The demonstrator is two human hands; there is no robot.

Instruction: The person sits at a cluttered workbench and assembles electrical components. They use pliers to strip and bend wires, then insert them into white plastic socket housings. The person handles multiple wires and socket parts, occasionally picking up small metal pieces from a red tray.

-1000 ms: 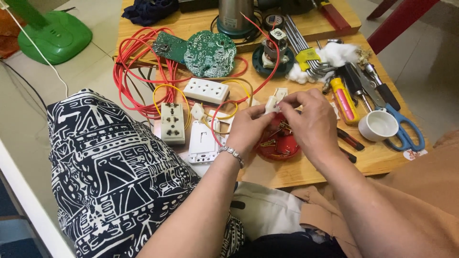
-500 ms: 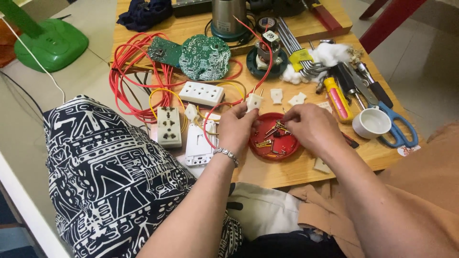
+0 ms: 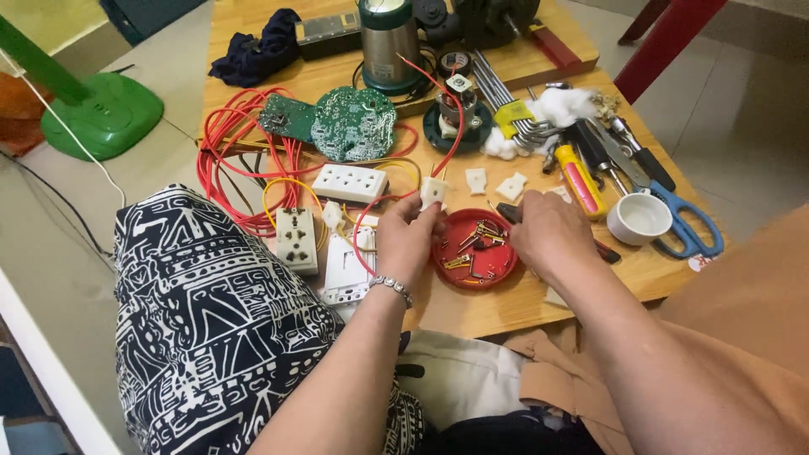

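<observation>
Your left hand [image 3: 407, 238] has its grip pinched on one white socket piece [image 3: 432, 191] above the red dish [image 3: 474, 249]; two more white pieces [image 3: 495, 184] lie just beyond. Your right hand [image 3: 548, 234] rests on the worktop [image 3: 472, 307] beside the dish, grip unclear.

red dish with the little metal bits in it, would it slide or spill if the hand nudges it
The red dish looks shallow and light, so it would probably slide on the smooth wooden table. Its low rim may let the loose brass parts rattle or spill. The right hand sits beside it.
</observation>
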